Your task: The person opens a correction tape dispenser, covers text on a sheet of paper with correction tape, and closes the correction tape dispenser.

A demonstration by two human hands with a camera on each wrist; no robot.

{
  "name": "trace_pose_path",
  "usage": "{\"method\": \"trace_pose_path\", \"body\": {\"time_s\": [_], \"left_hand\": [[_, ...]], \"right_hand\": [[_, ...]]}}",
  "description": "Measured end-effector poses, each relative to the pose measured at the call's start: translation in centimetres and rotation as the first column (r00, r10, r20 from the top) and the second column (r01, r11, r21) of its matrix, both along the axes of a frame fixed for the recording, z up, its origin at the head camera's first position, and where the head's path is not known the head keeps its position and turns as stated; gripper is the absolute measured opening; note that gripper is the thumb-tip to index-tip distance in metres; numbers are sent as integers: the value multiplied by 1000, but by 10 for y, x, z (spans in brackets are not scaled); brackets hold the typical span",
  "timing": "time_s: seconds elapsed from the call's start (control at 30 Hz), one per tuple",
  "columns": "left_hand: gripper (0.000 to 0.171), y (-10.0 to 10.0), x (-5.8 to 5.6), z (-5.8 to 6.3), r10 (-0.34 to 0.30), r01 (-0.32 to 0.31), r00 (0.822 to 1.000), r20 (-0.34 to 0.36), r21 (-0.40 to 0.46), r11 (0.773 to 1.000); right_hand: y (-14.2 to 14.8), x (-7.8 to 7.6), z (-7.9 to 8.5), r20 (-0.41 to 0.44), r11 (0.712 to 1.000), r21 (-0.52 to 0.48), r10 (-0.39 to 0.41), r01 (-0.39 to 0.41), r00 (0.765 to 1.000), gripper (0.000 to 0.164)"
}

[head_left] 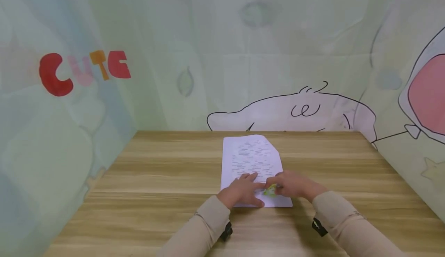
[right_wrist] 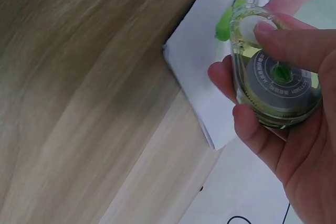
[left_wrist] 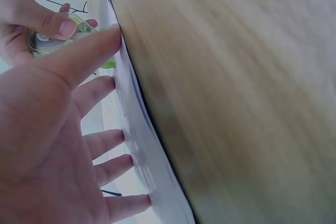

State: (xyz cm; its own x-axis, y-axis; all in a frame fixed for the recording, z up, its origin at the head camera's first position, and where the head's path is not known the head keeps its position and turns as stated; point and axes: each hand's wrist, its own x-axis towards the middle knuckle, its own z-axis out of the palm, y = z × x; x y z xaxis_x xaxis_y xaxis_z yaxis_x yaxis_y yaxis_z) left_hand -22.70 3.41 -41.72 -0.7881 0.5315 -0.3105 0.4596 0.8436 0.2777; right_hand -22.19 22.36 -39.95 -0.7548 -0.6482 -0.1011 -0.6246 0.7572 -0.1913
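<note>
A sheet of white printed paper [head_left: 228, 149] lies on the wooden table, its top right corner slanted or folded. My left hand [head_left: 243, 191] rests on its lower part, fingers spread and fingertips pressing on the page. Beside it, my right hand [head_left: 295, 183] grips a clear correction tape [right_wrist: 283, 87] between thumb and fingers. Inside the see-through case a grey reel shows in the right wrist view. The bright green piece [right_wrist: 224, 24] at its tip is right at the paper, close to my left thumb and index finger.
The wooden table [head_left: 167, 172] runs around the paper to the back wall. Behind it hangs a pale backdrop [head_left: 167, 56] with cartoon drawings and the letters CUTE. Dark bands [head_left: 319, 227] sit at both wrists under beige sleeves.
</note>
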Motion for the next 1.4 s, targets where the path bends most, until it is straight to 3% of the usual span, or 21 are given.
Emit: {"method": "trace_pose_path", "body": {"time_s": [0.47,0.87,1.1,1.4], "left_hand": [[62,0,1,1,6,-5,1000,18,-19,1000],[64,-2,-1,1,-7,6,1000,-21,-33,999],[64,-6,-2,0,-7,5,999,-36,-42,999],[59,-1,-2,0,-14,14,1000,-1,-20,1000]], "right_hand": [[1,1,-4,-44,1000,-1,22,-22,999,25],[-16,-1,11,-4,989,135,58,-57,998,27],[-20,-2,13,24,978,209,-9,3,1000,29],[-10,1,6,-39,988,148,55,-48,998,30]]}}
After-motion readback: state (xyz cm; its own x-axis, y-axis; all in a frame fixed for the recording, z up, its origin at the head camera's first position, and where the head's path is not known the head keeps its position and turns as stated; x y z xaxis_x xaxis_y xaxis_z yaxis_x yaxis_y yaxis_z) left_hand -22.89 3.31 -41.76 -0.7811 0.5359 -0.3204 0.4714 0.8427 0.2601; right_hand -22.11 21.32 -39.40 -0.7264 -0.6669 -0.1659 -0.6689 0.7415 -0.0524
